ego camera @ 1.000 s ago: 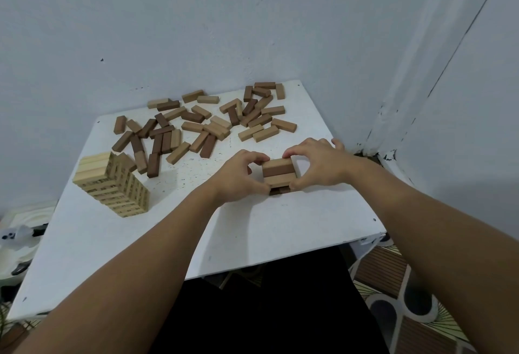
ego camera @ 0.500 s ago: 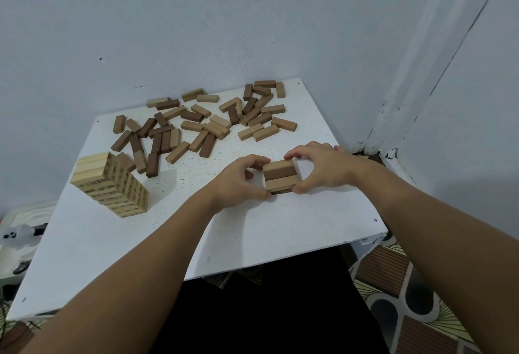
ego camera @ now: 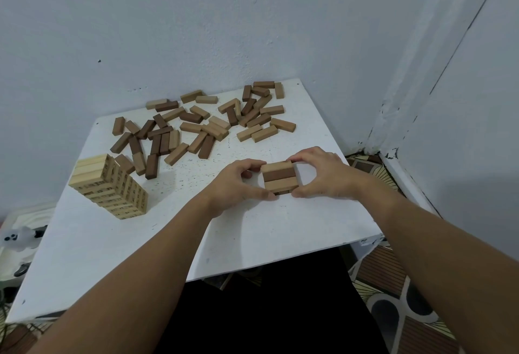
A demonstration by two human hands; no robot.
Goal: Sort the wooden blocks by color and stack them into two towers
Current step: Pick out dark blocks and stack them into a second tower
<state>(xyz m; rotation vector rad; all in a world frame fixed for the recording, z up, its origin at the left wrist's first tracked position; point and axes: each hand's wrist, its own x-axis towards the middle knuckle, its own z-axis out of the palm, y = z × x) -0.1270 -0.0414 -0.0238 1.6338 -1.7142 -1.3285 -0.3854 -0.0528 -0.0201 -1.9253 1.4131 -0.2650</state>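
Had my left hand (ego camera: pixel 237 182) and right hand (ego camera: pixel 320 175) both grasping the short brown stack (ego camera: pixel 279 176), pale tower (ego camera: pixel 108 185) at 9 o'clock.

A white table (ego camera: pixel 252 235) stands pushed into the corner of the room, its far edge against a pale blue-grey wall (ego camera: pixel 196 25). Paint flakes near the corner's foot. Patterned floor tiles (ego camera: pixel 393 283) show past the table's right edge.

left hand (ego camera: pixel 235 182): bare, no sleeve | right hand (ego camera: pixel 323 175): bare, no sleeve | lap: black garment (ego camera: pixel 280 306)
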